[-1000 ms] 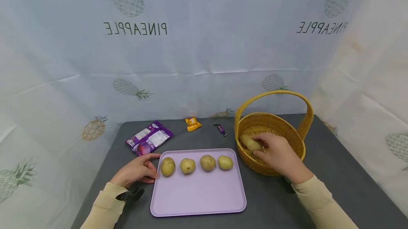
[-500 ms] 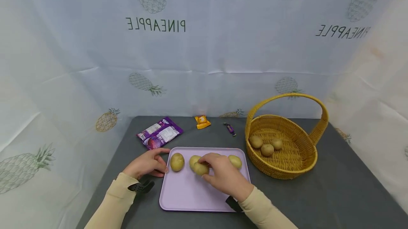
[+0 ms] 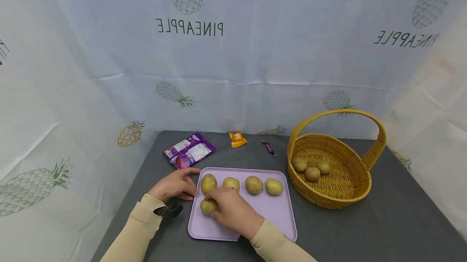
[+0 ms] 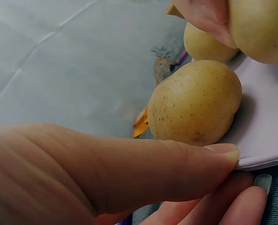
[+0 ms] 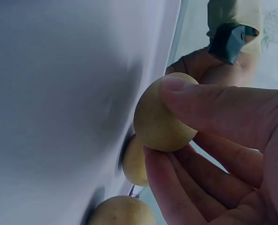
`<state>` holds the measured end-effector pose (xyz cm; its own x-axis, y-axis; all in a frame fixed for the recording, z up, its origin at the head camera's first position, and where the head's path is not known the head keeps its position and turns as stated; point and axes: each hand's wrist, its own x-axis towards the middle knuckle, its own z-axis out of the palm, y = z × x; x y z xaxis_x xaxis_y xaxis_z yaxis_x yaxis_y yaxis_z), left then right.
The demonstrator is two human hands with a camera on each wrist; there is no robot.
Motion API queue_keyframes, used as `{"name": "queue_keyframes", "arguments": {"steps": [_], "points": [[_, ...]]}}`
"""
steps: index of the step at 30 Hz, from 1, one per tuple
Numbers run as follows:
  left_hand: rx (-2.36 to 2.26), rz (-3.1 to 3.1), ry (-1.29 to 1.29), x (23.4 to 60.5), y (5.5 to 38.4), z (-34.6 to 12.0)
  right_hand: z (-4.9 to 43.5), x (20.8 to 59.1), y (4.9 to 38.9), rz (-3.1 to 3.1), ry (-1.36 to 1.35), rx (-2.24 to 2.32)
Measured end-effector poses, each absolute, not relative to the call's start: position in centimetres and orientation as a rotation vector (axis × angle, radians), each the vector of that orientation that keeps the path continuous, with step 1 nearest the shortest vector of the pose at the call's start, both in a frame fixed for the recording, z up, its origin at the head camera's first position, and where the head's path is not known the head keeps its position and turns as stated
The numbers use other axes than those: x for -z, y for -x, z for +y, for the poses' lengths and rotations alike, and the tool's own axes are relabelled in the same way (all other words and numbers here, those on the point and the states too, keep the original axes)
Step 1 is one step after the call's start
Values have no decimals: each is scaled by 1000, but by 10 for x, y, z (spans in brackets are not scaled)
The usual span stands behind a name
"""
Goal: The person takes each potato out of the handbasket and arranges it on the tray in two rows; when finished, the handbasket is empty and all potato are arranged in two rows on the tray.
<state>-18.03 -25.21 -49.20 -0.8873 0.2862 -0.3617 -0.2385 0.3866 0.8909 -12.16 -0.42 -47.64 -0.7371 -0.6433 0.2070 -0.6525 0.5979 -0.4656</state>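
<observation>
right hand (image 3: pixel 230 212) grips a potato (image 3: pixel 208 206) low over the tray (image 3: pixel 271 213), starting a second row; left hand (image 3: pixel 175 185) rests relaxed, fingers straight, at tray's edge. next: set down, release gently.

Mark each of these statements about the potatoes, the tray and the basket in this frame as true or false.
1. The right hand holds a potato over the purple tray. True.
2. The basket is empty. False: three potatoes lie in it.
3. Four potatoes lie in a row at the far end of the tray. True.
4. The left hand grips the basket handle. False: it rests at the tray's left edge, its fingers on the rim.
5. The purple snack bag lies on the tray. False: it lies on the grey table behind the tray.
</observation>
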Motion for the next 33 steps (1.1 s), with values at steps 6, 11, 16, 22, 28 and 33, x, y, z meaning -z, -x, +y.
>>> {"name": "queue_keyframes", "arguments": {"steps": [6, 11, 16, 22, 28, 33], "points": [[-1522, 2187, -50, 492, 182, -252, -6, 479, 120, -2800, -1145, -790], [-1517, 2192, -39, 492, 181, -251, -8, 479, 118, -2829, -1147, -775], [-1508, 2201, -25, 493, 180, -251, -11, 479, 116, -2831, -1160, -765], [-1504, 2200, -34, 492, 180, -252, -13, 480, 114, -2819, -1179, -739], [-1499, 2199, -43, 491, 180, -251, -15, 481, 113, -2804, -1189, -731], [-1495, 2205, -34, 490, 180, -251, -16, 481, 112, -2786, -1196, -714]]}}
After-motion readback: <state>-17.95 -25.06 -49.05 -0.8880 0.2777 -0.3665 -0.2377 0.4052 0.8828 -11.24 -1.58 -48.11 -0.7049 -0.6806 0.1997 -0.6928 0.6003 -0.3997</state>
